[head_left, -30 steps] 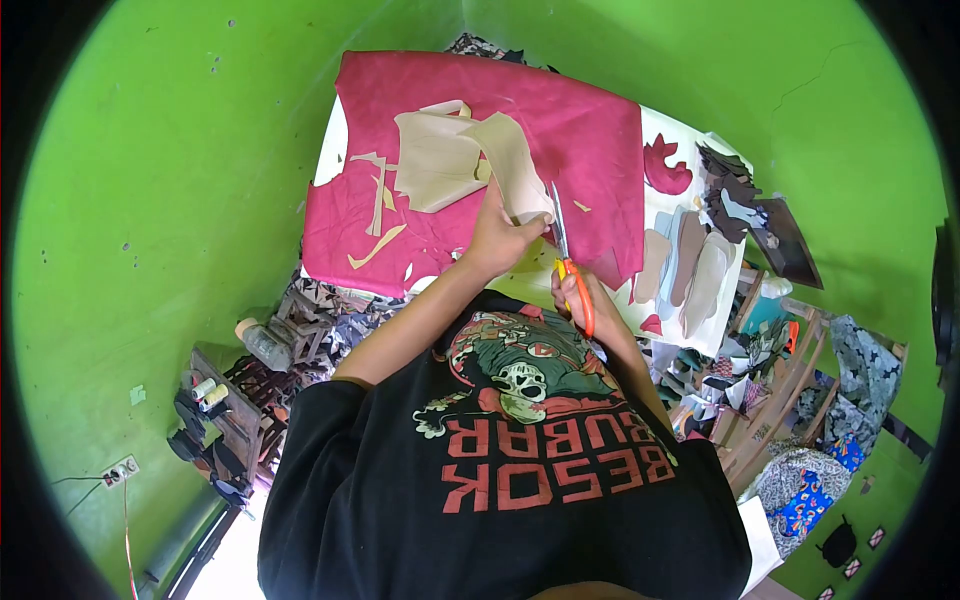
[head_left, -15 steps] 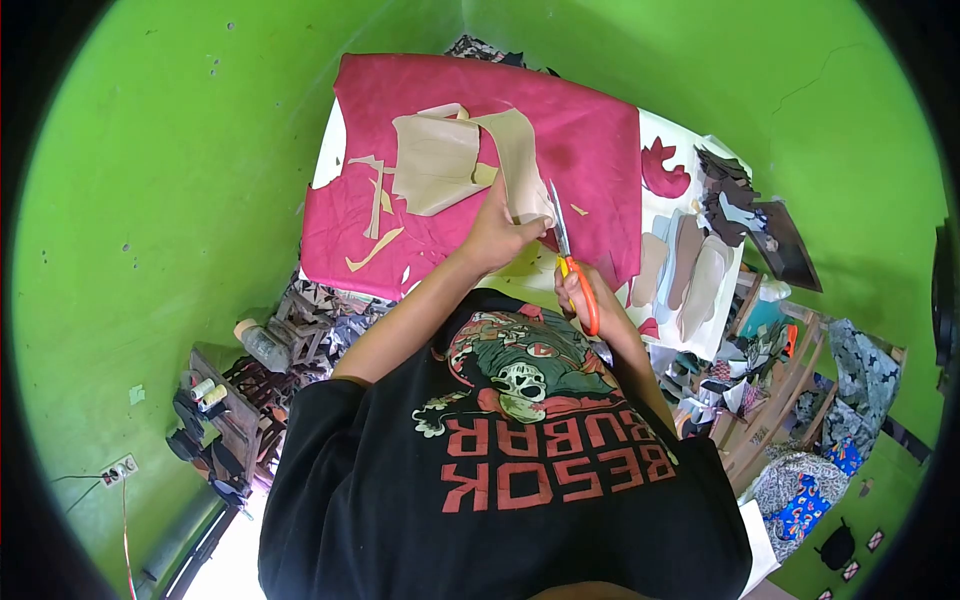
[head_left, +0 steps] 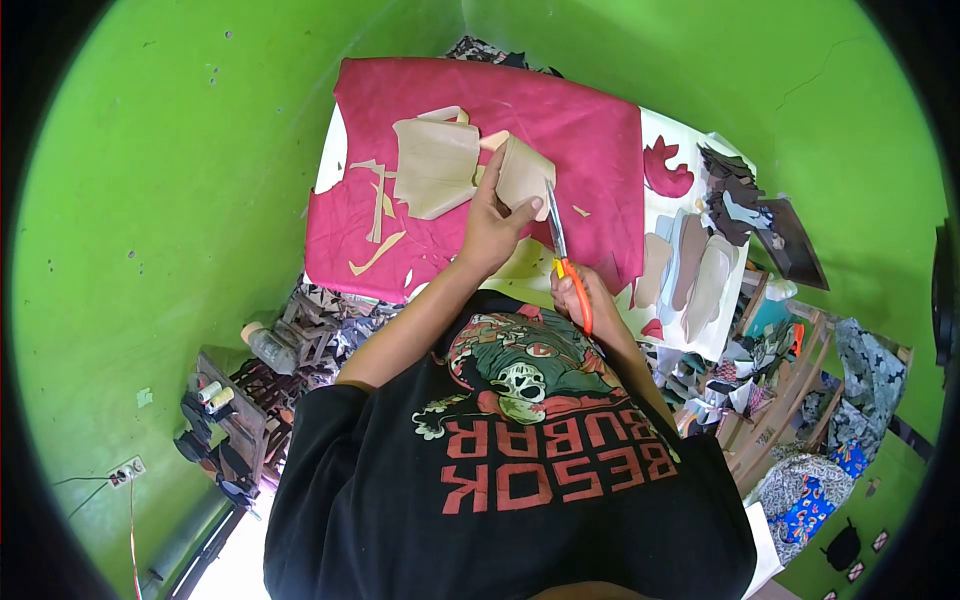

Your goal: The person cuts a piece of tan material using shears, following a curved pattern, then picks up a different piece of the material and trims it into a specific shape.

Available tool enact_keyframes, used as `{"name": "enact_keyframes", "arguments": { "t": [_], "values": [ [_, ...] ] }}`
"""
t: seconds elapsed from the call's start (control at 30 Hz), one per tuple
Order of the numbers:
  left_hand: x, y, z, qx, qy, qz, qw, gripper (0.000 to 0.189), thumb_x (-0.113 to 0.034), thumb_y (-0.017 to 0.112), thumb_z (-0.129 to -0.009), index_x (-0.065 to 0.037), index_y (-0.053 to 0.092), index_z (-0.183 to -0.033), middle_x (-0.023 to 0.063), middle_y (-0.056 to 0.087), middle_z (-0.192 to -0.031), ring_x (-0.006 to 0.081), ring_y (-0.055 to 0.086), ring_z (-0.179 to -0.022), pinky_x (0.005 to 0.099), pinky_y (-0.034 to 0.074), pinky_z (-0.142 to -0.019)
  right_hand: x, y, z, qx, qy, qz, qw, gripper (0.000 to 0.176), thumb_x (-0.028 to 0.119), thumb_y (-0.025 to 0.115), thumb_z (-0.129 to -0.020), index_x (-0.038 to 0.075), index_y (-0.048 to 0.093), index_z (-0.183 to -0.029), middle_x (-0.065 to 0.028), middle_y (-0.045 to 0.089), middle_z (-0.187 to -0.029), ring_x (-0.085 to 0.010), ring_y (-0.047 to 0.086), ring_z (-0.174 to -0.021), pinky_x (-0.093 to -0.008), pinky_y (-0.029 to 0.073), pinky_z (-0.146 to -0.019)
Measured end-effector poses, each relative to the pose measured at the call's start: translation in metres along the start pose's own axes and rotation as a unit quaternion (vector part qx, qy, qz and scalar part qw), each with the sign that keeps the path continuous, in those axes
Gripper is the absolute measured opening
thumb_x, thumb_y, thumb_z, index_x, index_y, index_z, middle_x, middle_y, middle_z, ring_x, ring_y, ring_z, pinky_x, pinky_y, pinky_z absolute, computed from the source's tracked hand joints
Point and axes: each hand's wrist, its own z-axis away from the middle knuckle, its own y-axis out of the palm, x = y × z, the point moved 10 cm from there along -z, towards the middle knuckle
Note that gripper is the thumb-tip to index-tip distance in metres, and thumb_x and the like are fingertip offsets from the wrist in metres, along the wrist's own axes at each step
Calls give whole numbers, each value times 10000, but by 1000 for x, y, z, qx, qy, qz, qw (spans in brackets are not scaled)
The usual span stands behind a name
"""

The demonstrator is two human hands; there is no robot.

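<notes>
My left hand (head_left: pixel 492 228) grips a beige leather piece (head_left: pixel 525 178), thumb on its near edge and index finger stretched along its left side. Scissors (head_left: pixel 563 258) with orange and yellow handles are in my right hand (head_left: pixel 588 300), their blades pointing away from me and meeting the right edge of that piece. Left of it a larger beige sheet (head_left: pixel 436 165) lies on a dark pink leather hide (head_left: pixel 590 130). Thin offcut strips (head_left: pixel 378 252) are scattered at the hide's left side.
On the white tabletop (head_left: pixel 700 330) at right lie sole-shaped pieces (head_left: pixel 684 265), a curved red scrap (head_left: pixel 668 170) and dark scraps (head_left: pixel 725 180). A wooden rack (head_left: pixel 775 420) with fabric stands at right. Thread spools (head_left: pixel 212 395) sit on a small shelf at left. Green walls surround the table.
The beige piece in my left hand has been turned and folded over, its long strip no longer stretching back. My left index finger has extended. The scissors have shifted slightly left.
</notes>
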Motion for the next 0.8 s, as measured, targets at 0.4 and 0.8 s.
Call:
{"name": "enact_keyframes", "arguments": {
  "t": [0.4,0.8],
  "values": [
    [-11,12,7,5,51,-19,999,872,123,624,-883,-48,163,-1603,151,384,-1541,239,485,-1353,360,421,-1114,22,6,-6,-2,-54,53,997,591,653,455,-1000,68,440,-918,0,408,-720,-103,422,-635,-292,384,-563],
    [-14,18,9,18,44,-2,999,888,129,618,-884,-46,135,-1608,146,370,-1543,229,477,-1354,347,445,-1093,12,7,-5,0,-19,63,998,828,853,437,-865,34,479,-986,-10,429,-779,-128,462,-654,-283,386,-586]
  ]
}}
